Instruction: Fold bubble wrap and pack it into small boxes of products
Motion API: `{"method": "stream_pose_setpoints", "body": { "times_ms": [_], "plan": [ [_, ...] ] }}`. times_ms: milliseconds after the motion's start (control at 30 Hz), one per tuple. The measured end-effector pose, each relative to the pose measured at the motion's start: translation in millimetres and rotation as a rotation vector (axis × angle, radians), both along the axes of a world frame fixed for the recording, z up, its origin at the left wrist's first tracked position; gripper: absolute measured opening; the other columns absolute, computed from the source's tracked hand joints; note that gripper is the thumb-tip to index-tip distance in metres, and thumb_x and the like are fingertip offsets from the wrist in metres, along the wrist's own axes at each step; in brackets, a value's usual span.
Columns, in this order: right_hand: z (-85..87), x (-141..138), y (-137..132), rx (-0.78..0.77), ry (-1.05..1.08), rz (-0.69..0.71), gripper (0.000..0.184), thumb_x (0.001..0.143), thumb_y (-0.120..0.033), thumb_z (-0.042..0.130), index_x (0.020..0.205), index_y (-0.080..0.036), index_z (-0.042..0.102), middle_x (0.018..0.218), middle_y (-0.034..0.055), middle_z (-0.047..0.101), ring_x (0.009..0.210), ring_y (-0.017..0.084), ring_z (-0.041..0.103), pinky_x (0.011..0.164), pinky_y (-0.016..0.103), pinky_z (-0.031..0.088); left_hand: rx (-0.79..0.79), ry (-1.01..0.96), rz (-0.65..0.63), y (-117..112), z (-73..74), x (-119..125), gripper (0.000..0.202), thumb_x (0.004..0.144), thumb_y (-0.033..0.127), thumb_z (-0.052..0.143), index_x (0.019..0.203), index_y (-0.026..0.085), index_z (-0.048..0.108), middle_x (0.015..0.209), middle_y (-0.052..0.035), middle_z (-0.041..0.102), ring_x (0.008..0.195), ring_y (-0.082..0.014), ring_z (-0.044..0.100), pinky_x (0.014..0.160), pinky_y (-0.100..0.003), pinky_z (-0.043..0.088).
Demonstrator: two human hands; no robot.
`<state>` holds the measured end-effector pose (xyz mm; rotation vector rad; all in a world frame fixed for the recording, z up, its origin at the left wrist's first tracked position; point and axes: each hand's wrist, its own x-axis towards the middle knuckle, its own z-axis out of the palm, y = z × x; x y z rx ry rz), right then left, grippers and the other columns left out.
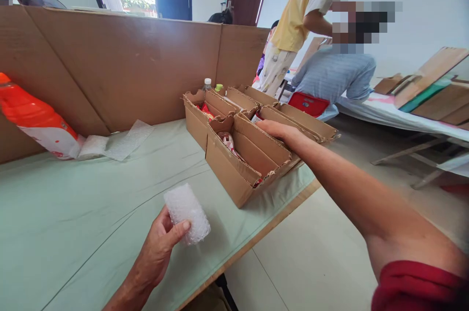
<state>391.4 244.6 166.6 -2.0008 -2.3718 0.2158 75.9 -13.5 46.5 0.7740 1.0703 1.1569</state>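
A small bundle of bubble wrap point(187, 214) is in my left hand point(166, 237), the thumb pressed across its near face. I hold it a little over the table's green cover, and what is inside the wrap cannot be made out. My right hand point(275, 130) reaches over the near cardboard box point(229, 174) and down into the cardboard box behind it point(293, 122). Its fingertips are hidden, beside a small white-and-red packet point(256, 117). In the near box lies a packet with red and white print point(231, 144).
Tall cardboard panels point(146, 61) wall off the table's far side. An orange-and-white bottle point(40, 120) leans at the left beside a bubble wrap sheet point(130, 141). More open cardboard boxes point(198, 127) stand behind the near one. Two people are beyond, one in a blue shirt point(330, 74).
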Motion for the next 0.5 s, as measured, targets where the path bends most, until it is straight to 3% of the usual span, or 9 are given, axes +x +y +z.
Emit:
{"method": "stream_pose_setpoints", "body": {
  "times_ms": [67,133,300,367,433,500],
  "plan": [
    [2.9,1,0,-0.051,-0.102,-0.083,0.018,0.088,-0.021,0.065,0.1,-0.014,0.077,0.111,0.0184,0.076,0.106,0.028,0.071,0.093,0.038,0.05,0.002,0.006,-0.001,0,-0.7,0,0.063,0.068,0.052,0.085,0.116,0.017,0.068,0.107,-0.0113,0.073,0.095,-0.0255,0.067,0.08,-0.032,0.052],
    [4.4,1,-2,-0.079,-0.165,-0.147,0.025,0.09,-0.021,0.06,0.107,-0.011,0.076,0.118,0.0221,0.073,0.115,0.032,0.068,0.095,0.039,0.048,0.016,0.012,-0.015,1,-1.6,1,0.062,0.069,0.052,0.085,0.117,0.017,0.068,0.108,-0.0114,0.073,0.096,-0.0258,0.068,0.082,-0.032,0.053],
    [19.0,-6,-12,-0.032,-0.198,-0.205,0.026,0.088,-0.023,0.062,0.108,-0.013,0.076,0.116,0.0166,0.075,0.111,0.03,0.068,0.089,0.034,0.049,0.053,0.017,-0.053,1,0.0,4,0.062,0.068,0.052,0.086,0.116,0.017,0.069,0.105,-0.0118,0.075,0.092,-0.0259,0.069,0.08,-0.033,0.054],
    [37.1,-8,-22,0.087,-0.206,-0.247,0.031,0.09,-0.024,0.058,0.114,-0.011,0.073,0.12,0.0195,0.072,0.114,0.033,0.066,0.089,0.037,0.049,0.061,0.017,-0.038,2,5.7,1,0.062,0.066,0.051,0.087,0.114,0.016,0.07,0.103,-0.0123,0.075,0.09,-0.0263,0.07,0.078,-0.033,0.055],
    [57.1,-14,-44,0.324,-0.138,-0.255,0.035,0.094,-0.027,0.052,0.119,-0.01,0.069,0.12,0.0197,0.07,0.112,0.033,0.065,0.089,0.04,0.048,0.083,0.012,0.021,5,16.6,-3,0.062,0.062,0.05,0.089,0.111,0.016,0.071,0.101,-0.0127,0.076,0.089,-0.0272,0.07,0.077,-0.035,0.056],
    [70.6,-30,-78,0.594,0.045,-0.156,0.031,0.095,-0.03,0.051,0.113,-0.012,0.069,0.109,0.0144,0.072,0.101,0.028,0.067,0.087,0.038,0.048,0.142,-0.017,0.102,10,32.2,-2,0.067,0.058,0.048,0.091,0.114,0.017,0.07,0.104,-0.0127,0.075,0.096,-0.0295,0.07,0.081,-0.037,0.056]
  ]
}}
